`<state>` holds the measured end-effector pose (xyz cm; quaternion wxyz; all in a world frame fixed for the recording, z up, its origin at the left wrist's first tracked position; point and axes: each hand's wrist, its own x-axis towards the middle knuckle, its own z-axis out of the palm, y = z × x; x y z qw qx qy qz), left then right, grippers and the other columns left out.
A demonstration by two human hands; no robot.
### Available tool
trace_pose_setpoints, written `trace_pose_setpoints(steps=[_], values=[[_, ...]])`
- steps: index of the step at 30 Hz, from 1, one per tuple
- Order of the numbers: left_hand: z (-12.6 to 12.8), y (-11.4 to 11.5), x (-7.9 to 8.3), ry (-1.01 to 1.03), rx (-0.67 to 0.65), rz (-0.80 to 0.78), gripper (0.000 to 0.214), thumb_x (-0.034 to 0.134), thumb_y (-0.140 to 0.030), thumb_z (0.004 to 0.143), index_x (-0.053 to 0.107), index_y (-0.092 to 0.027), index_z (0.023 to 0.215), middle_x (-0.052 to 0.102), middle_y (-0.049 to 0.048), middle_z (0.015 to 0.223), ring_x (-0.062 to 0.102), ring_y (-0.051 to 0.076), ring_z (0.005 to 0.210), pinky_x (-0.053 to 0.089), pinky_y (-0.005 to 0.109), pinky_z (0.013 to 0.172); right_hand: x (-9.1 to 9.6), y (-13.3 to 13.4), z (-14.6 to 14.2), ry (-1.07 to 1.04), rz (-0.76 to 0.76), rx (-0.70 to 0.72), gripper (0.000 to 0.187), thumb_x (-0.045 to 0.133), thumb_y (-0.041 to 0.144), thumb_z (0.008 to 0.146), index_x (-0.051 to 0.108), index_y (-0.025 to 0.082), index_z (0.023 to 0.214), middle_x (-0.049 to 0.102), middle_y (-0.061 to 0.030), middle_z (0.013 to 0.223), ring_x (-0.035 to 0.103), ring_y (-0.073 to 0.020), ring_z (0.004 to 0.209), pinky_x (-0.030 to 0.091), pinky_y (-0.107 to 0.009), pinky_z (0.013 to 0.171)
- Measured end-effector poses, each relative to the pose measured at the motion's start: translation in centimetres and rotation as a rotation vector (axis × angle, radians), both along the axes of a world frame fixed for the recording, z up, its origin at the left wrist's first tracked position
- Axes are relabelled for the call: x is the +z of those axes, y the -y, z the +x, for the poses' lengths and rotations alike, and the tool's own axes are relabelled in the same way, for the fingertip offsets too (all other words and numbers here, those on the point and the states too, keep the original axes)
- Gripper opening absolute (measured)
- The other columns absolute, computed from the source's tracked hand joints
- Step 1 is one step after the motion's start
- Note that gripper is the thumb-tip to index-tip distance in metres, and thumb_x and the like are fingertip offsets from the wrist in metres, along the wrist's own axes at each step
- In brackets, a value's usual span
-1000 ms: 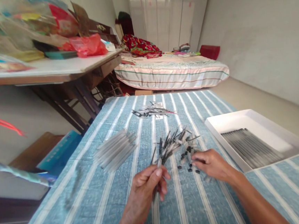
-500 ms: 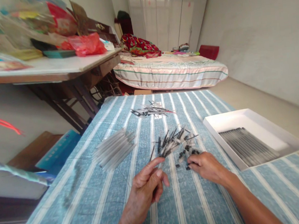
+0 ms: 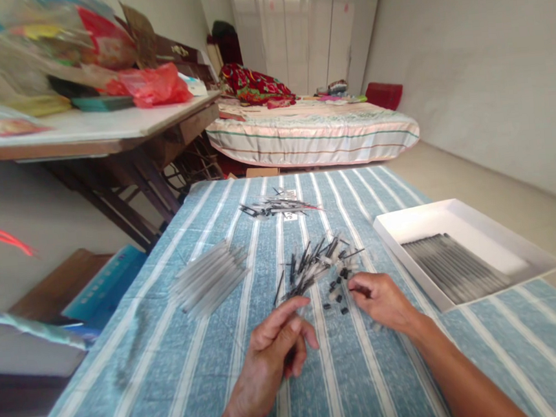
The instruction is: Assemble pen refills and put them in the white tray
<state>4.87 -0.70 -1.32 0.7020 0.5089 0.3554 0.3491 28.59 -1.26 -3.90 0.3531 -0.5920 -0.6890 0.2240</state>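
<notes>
My left hand [image 3: 282,341] is low over the cloth with its index finger stretched out and the others loosely bent, apart; I see nothing held in it. Just beyond its fingertip lies a loose heap of thin black and clear plastic sticks [image 3: 310,267]. My right hand [image 3: 378,297] has its fingers pinched together at the right side of several small black caps [image 3: 341,273]; whatever is between the fingertips is hidden. Left of the heap lies a row of pale grey, pen-like tubes [image 3: 210,276].
A white open box [image 3: 442,301] at the right holds a row of dark grey tubes [image 3: 458,267]. Farther back lies another pile of thin dark pieces [image 3: 280,205]. All rest on a blue striped cloth [image 3: 177,386]. A cluttered side table [image 3: 163,118] and a bed [image 3: 320,133] stand beyond.
My right hand has drawn slightly up and away from the small black caps, and more of them show. My left hand keeps nearly the same pose. The view has shifted a little.
</notes>
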Motion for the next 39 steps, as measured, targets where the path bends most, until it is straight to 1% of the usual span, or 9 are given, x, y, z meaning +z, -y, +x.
trace_pose_setpoints(steps=[3, 6, 9, 10, 14, 19, 26, 33, 39], values=[[0.0, 0.0, -0.1, 0.004, 0.008, -0.004, 0.031, 0.048, -0.033, 0.086, 0.052, -0.019, 0.113, 0.063, 0.0005, 0.068, 0.042, 0.004, 0.04, 0.024, 0.017, 0.037, 0.4, -0.1, -0.3, 0.007, 0.025, 0.043, 0.017, 0.048, 0.009, 0.075, 0.064, 0.016, 0.075, 0.056, 0.0002, 0.067, 0.052, -0.0112, 0.061, 0.038, -0.021, 0.058], [0.1, 0.0, 0.0, -0.003, -0.001, -0.014, 0.031, 0.049, -0.033, 0.085, 0.052, -0.018, 0.113, 0.063, 0.0004, 0.067, 0.041, 0.004, 0.038, 0.023, 0.017, 0.037, 0.4, -0.1, -0.5, -0.08, 0.003, 0.048, 0.013, 0.053, 0.012, 0.075, 0.065, 0.016, 0.081, 0.056, 0.0001, 0.068, 0.052, -0.0116, 0.062, 0.04, -0.022, 0.059], [0.3, 0.1, 0.1, -0.009, -0.023, -0.021, 0.034, 0.051, -0.034, 0.084, 0.052, -0.018, 0.114, 0.062, 0.0004, 0.066, 0.04, 0.003, 0.037, 0.023, 0.017, 0.037, 0.5, 0.0, -0.7, -0.227, -0.04, 0.025, 0.002, 0.06, 0.016, 0.073, 0.062, 0.016, 0.073, 0.054, 0.0017, 0.063, 0.05, -0.0106, 0.057, 0.04, -0.021, 0.054], [0.4, 0.2, 0.2, -0.014, -0.032, -0.024, 0.036, 0.051, -0.034, 0.084, 0.052, -0.018, 0.115, 0.062, 0.0004, 0.066, 0.04, 0.003, 0.037, 0.023, 0.017, 0.037, 0.6, 0.1, -0.7, -0.273, -0.043, 0.031, 0.003, 0.062, 0.018, 0.072, 0.061, 0.016, 0.07, 0.054, 0.0018, 0.062, 0.05, -0.0103, 0.056, 0.04, -0.021, 0.052], [0.7, 0.5, 0.3, -0.048, -0.057, -0.03, 0.041, 0.052, -0.035, 0.082, 0.051, -0.017, 0.12, 0.062, 0.0004, 0.065, 0.039, 0.003, 0.037, 0.023, 0.018, 0.038, 1.8, 0.7, -1.5, -0.448, 0.027, 0.132, 0.006, 0.068, 0.022, 0.071, 0.065, 0.016, 0.071, 0.06, -0.0015, 0.069, 0.054, -0.0122, 0.063, 0.043, -0.024, 0.057], [0.9, 0.6, 0.1, -0.085, -0.112, 0.003, 0.04, 0.051, -0.035, 0.083, 0.052, -0.017, 0.119, 0.061, -0.0005, 0.065, 0.04, 0.004, 0.038, 0.025, 0.018, 0.038, 3.2, 1.6, -2.7, -0.593, 0.081, 0.225, 0.003, 0.066, 0.018, 0.074, 0.069, 0.018, 0.075, 0.06, -0.002, 0.069, 0.057, -0.0129, 0.064, 0.046, -0.025, 0.058], [1.1, 0.7, -0.3, -0.141, -0.193, 0.059, 0.037, 0.05, -0.035, 0.084, 0.051, -0.017, 0.117, 0.061, -0.0011, 0.066, 0.04, 0.004, 0.039, 0.03, 0.018, 0.039, 3.1, 1.8, -3.3, -0.536, 0.1, 0.284, 0.009, 0.064, 0.017, 0.076, 0.071, 0.019, 0.082, 0.061, -0.0031, 0.073, 0.058, -0.0124, 0.065, 0.047, -0.024, 0.059], [1.2, 0.8, -0.6, -0.184, -0.183, 0.075, 0.038, 0.05, -0.036, 0.083, 0.055, -0.016, 0.115, 0.059, -0.0012, 0.064, 0.038, 0.004, 0.04, 0.03, 0.018, 0.038, 3.2, 1.9, -3.3, -0.454, 0.107, 0.306, 0.009, 0.063, 0.021, 0.078, 0.071, 0.019, 0.082, 0.063, -0.0042, 0.075, 0.059, -0.0142, 0.071, 0.047, -0.026, 0.065], [1.2, 0.9, -0.4, -0.185, -0.183, 0.085, 0.037, 0.052, -0.035, 0.081, 0.058, -0.017, 0.113, 0.058, -0.0013, 0.063, 0.037, 0.004, 0.039, 0.032, 0.018, 0.039, 3.3, 1.7, -3.0, -0.417, 0.12, 0.295, 0.01, 0.062, 0.023, 0.079, 0.071, 0.019, 0.081, 0.063, -0.0045, 0.073, 0.059, -0.0143, 0.069, 0.047, -0.026, 0.063]])
